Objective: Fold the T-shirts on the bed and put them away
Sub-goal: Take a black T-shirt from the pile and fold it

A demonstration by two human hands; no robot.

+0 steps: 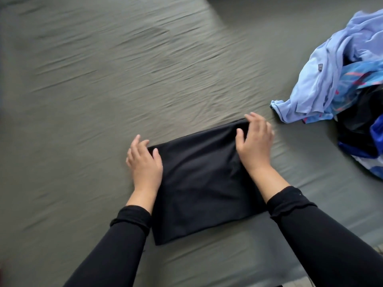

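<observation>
My left hand sits at the far left corner of the folded black T-shirt. Its fingers are loosely curved and spread a little, with the fingertips over the corner's outer side on the bed sheet and the thumb lying on the black cloth. The palm faces down. Whether the fingers hook under the edge or only rest against it I cannot tell, because the hand is blurred there.

My right hand is at the far right corner of the same shirt. The fingers are nearly straight and fanned, reaching over the far edge of the fold, and the thumb points toward the middle of the shirt and lies on the fabric. It looks like a flat, pressing touch with no cloth bunched in it.

Both of my forearms come up from the bottom of the view in long black sleeves pushed back from the wrists. The left arm runs along the shirt's left edge, and the right arm crosses over its near right corner. My wrists are roughly straight and both hands are low on the cloth.

The black T-shirt lies flat as a neat rectangle on the grey-green bed, just in front of me, turned slightly so its far edge rises to the right. To my right, apart from the folded shirt, is a heap of unfolded shirts, pale blue on top with patterned blue and dark ones beneath.
</observation>
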